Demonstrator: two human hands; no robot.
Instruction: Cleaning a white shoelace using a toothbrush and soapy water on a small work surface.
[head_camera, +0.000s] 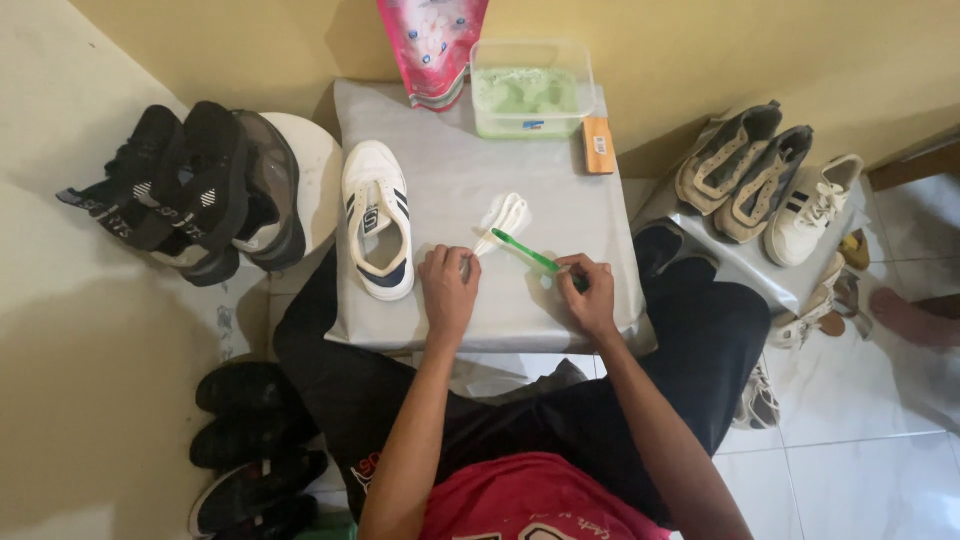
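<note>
At frame centre, my left hand (447, 290) pins one end of the white shoelaces (503, 222) to the grey bench (560, 190), fingers closed. My right hand (590, 292) fingers grip the green toothbrush (525, 251), bristles touching the laces. A white sneaker (377, 217) lies left of centre.

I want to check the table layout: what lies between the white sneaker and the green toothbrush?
In the head view, white shoelaces lie on the grey table between the white sneaker and the green toothbrush. The left hand pins their near end.
</note>
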